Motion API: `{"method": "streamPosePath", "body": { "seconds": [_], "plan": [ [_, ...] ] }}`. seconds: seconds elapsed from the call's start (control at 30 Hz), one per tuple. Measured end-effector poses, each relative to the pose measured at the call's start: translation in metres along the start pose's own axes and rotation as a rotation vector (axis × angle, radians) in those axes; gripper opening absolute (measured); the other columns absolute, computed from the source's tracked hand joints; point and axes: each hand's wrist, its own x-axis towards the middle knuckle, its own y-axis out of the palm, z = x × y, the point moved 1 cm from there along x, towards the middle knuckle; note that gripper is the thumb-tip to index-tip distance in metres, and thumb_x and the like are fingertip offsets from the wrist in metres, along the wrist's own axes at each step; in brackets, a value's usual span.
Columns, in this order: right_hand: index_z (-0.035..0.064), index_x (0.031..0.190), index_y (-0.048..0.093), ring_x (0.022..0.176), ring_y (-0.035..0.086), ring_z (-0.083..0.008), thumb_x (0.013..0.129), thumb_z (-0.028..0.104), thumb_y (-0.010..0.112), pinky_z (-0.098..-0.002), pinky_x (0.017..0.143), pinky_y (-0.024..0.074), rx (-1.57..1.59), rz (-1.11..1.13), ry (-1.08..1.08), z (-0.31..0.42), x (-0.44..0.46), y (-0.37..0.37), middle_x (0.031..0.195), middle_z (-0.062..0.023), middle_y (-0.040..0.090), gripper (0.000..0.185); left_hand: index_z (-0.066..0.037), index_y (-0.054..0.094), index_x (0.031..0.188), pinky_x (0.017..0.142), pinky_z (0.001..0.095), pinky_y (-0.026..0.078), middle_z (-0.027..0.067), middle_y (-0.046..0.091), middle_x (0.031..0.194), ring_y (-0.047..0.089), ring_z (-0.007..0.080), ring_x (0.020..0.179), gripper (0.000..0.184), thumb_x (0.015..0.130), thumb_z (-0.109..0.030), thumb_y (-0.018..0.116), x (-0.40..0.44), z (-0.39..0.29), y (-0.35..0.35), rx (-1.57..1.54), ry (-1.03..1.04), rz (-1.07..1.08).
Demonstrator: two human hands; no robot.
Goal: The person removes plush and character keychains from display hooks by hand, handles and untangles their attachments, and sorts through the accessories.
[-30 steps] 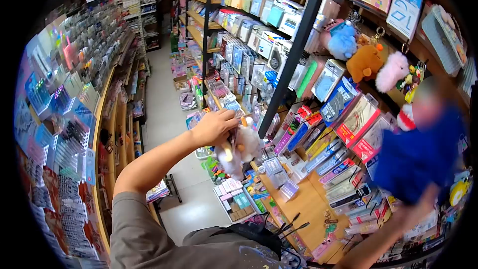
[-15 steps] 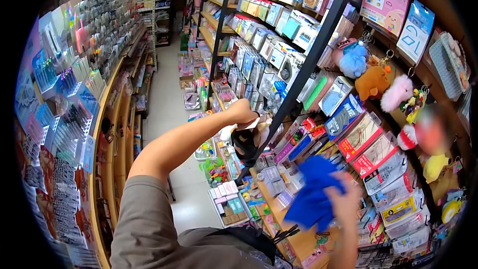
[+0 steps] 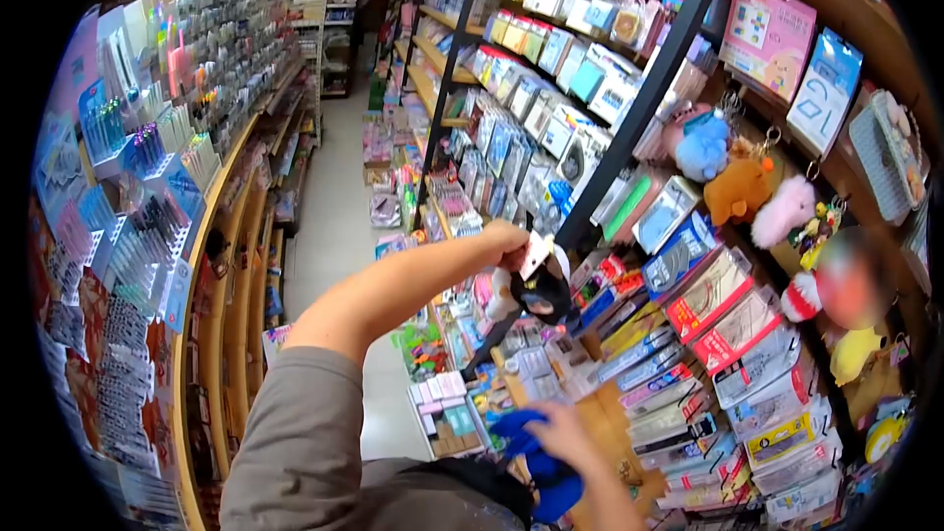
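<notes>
My left hand (image 3: 503,246) is closed around the top of a bunch of small plush toys (image 3: 541,285), black and white, with a white tag (image 3: 537,254) beside the fingers. The toys hang next to the black shelf post. Low in front of my body, my right hand (image 3: 565,433) holds a crumpled blue cloth (image 3: 536,462), its fingers partly blurred. Part of the cloth hangs below the hand, near the edge of the wooden shelf.
A black post (image 3: 649,88) slants between the racks. Plush keychains (image 3: 737,189) and packaged goods (image 3: 708,310) hang at the right. Pen displays (image 3: 138,157) line the left side. Boxes (image 3: 447,413) stand low by the aisle floor (image 3: 329,177).
My left hand has moved right with the plush toys, whose black side now shows. My right hand has brought the blue cloth from the right rack down and left, close to my body.
</notes>
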Motion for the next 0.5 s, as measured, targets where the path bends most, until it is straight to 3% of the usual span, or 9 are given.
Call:
{"method": "streamPosePath", "body": {
  "seconds": [0.07, 0.13, 0.17, 0.23, 0.27, 0.3, 0.37, 0.47, 0.5],
  "plan": [
    [0.0052, 0.101, 0.062, 0.098, 0.057, -0.0216, 0.074, 0.016, 0.063, -0.0315, 0.086, 0.0422, 0.179, -0.178, 0.164, 0.027, -0.022, -0.072, 0.101, -0.0107, 0.062, 0.029, -0.006, 0.045, 0.049, 0.033, 0.0306, 0.043, 0.0027, 0.041, 0.042, 0.045, 0.0133, 0.033, 0.027, 0.073, -0.004, 0.057, -0.017, -0.004, 0.003, -0.046, -0.092, -0.031],
    [0.0040, 0.103, 0.060, 0.093, 0.055, -0.0202, 0.072, 0.008, 0.063, -0.0317, 0.086, 0.0418, 0.443, -0.705, 0.062, 0.025, -0.046, -0.121, 0.102, -0.0068, 0.060, 0.031, -0.007, 0.050, 0.057, 0.040, 0.0316, 0.049, 0.0029, 0.045, 0.049, 0.048, 0.0151, 0.039, 0.022, 0.078, -0.009, 0.055, -0.026, -0.005, 0.005, 0.095, -0.097, -0.015],
    [0.0031, 0.111, 0.057, 0.092, 0.054, -0.0227, 0.078, 0.013, 0.063, -0.0338, 0.085, 0.0420, 0.352, -1.251, 0.109, 0.009, -0.069, -0.135, 0.105, -0.0105, 0.058, 0.036, -0.005, 0.053, 0.059, 0.041, 0.0306, 0.048, 0.0036, 0.048, 0.051, 0.049, 0.0154, 0.040, 0.019, 0.076, -0.010, 0.058, -0.025, -0.001, 0.003, 0.065, -0.102, 0.023],
    [-0.0023, 0.115, 0.052, 0.096, 0.054, -0.0260, 0.085, 0.024, 0.058, -0.0368, 0.088, 0.0413, 0.898, -1.885, -0.205, 0.029, -0.103, -0.168, 0.113, -0.0147, 0.054, 0.040, -0.003, 0.055, 0.063, 0.040, 0.0295, 0.046, 0.0043, 0.050, 0.053, 0.050, 0.0150, 0.041, 0.015, 0.075, -0.010, 0.061, -0.032, 0.001, 0.000, 0.244, 0.052, 0.071],
    [-0.0042, 0.107, 0.056, 0.097, 0.056, -0.0282, 0.084, 0.027, 0.059, -0.0409, 0.084, 0.0442, 0.741, -2.071, -0.653, 0.047, -0.108, -0.186, 0.107, -0.0177, 0.058, 0.039, -0.002, 0.056, 0.064, 0.040, 0.0290, 0.045, 0.0047, 0.051, 0.054, 0.050, 0.0148, 0.042, 0.014, 0.074, -0.009, 0.062, -0.038, 0.003, -0.001, 0.335, 0.132, 0.099],
    [-0.0028, 0.105, 0.056, 0.094, 0.056, -0.0289, 0.082, 0.025, 0.059, -0.0411, 0.082, 0.0442, 0.549, -2.122, -0.641, 0.043, -0.103, -0.181, 0.103, -0.0176, 0.058, 0.036, 0.000, 0.058, 0.069, 0.041, 0.0271, 0.043, 0.0054, 0.054, 0.059, 0.051, 0.0137, 0.044, 0.011, 0.072, -0.008, 0.064, -0.046, 0.004, -0.001, 0.345, 0.149, 0.158],
    [-0.0001, 0.100, 0.057, 0.089, 0.056, -0.0302, 0.078, 0.022, 0.059, -0.0415, 0.077, 0.0444, 0.201, -1.913, -0.409, 0.014, -0.063, -0.132, 0.096, -0.0174, 0.058, 0.031, -0.003, 0.059, 0.068, 0.039, 0.0251, 0.039, 0.0045, 0.055, 0.059, 0.051, 0.0119, 0.046, 0.009, 0.075, -0.008, 0.062, -0.049, 0.010, 0.003, 0.324, 0.180, 0.257],
    [0.0041, 0.093, 0.059, 0.082, 0.057, -0.0323, 0.071, 0.016, 0.058, -0.0421, 0.070, 0.0446, -0.406, -0.434, -0.076, -0.077, 0.055, -0.003, 0.085, -0.0170, 0.058, 0.025, -0.005, 0.060, 0.075, 0.041, 0.0249, 0.040, 0.0014, 0.057, 0.062, 0.053, 0.0105, 0.050, 0.004, 0.077, -0.009, 0.059, -0.086, 0.012, 0.017, 0.234, 0.280, 0.419],
    [0.0055, 0.090, 0.059, 0.079, 0.057, -0.0330, 0.069, 0.015, 0.058, -0.0423, 0.068, 0.0447, -0.435, -0.146, 0.002, -0.114, 0.069, 0.032, 0.082, -0.0169, 0.059, 0.023, -0.004, 0.062, 0.080, 0.046, 0.0248, 0.043, 0.0002, 0.057, 0.065, 0.053, 0.0101, 0.052, 0.006, 0.077, -0.009, 0.059, -0.085, 0.022, 0.015, 0.368, 0.273, 0.499]
  ]
}}
